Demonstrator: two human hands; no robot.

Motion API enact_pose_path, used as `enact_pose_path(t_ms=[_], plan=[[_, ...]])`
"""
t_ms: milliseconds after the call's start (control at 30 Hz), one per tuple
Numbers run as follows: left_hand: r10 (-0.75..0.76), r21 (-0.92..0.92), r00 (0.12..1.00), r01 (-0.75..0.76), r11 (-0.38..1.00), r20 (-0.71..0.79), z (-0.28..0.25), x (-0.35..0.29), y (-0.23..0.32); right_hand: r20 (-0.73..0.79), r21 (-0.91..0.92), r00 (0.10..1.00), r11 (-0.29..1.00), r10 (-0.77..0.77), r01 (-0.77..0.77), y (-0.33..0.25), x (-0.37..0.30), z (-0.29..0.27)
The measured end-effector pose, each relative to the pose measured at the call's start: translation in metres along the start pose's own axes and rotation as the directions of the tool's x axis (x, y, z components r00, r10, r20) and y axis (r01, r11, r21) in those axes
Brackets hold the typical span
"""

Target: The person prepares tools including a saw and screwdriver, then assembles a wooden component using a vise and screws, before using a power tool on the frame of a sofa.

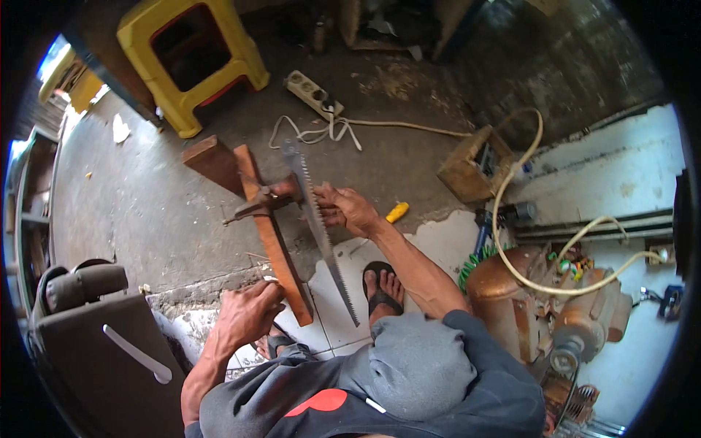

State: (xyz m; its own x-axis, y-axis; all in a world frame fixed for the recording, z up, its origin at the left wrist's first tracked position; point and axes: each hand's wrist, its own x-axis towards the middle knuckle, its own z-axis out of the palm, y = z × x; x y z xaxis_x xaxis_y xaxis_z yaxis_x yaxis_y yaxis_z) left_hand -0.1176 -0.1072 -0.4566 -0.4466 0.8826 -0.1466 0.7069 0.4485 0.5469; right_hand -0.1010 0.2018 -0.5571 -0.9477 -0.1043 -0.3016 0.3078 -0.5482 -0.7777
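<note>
A long toothed saw blade [322, 228] slants down toward me, its wide end beside a rusty metal vise [272, 198]. My right hand [352, 210] is closed at the blade's toothed edge, and its fingertips are partly hidden behind the steel. The vise sits on a reddish wooden plank [274, 252], with a thicker wood block [213, 165] by its far end. My left hand [248, 312] is closed beside the plank's near end; what its curled fingers hold, if anything, is hidden. A yellow-handled tool [396, 212] lies on the floor just beyond my right wrist.
A yellow plastic stool [191, 62] stands far left. Beyond the vise, a power strip [312, 95] lies with its white cable. At right are a wooden box [476, 166], a rusty compressor [511, 288] and a looping hose [499, 219]. A dark padded chair [102, 350] is near left.
</note>
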Motion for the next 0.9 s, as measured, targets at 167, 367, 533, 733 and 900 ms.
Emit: enact_pose_path(t_ms=[167,367,533,733,900], plan=[[0.014,0.028,0.999,-0.015,0.999,0.038,0.002,0.009,0.001,-0.656,-0.197,0.72,0.972,-0.228,0.128,-0.025,-0.056,-0.06],[-0.029,0.033,0.998,0.027,0.999,0.062,0.004,0.009,0.004,-0.922,-0.322,0.194,0.942,-0.336,0.097,-0.023,-0.146,-0.161],[-0.078,0.038,0.996,0.077,0.996,0.031,0.003,0.011,0.01,-0.93,-0.212,0.301,0.977,-0.212,0.033,0.017,-0.168,-0.162],[-0.069,0.048,0.998,0.069,0.996,-0.002,0.007,0.017,0.015,-0.855,-0.069,0.517,0.978,0.043,-0.196,0.089,-0.144,-0.117],[-0.063,0.024,0.995,0.065,0.998,-0.071,0.008,0.013,0.015,-0.764,-0.268,0.641,0.87,0.069,-0.413,0.084,-0.122,-0.083]])
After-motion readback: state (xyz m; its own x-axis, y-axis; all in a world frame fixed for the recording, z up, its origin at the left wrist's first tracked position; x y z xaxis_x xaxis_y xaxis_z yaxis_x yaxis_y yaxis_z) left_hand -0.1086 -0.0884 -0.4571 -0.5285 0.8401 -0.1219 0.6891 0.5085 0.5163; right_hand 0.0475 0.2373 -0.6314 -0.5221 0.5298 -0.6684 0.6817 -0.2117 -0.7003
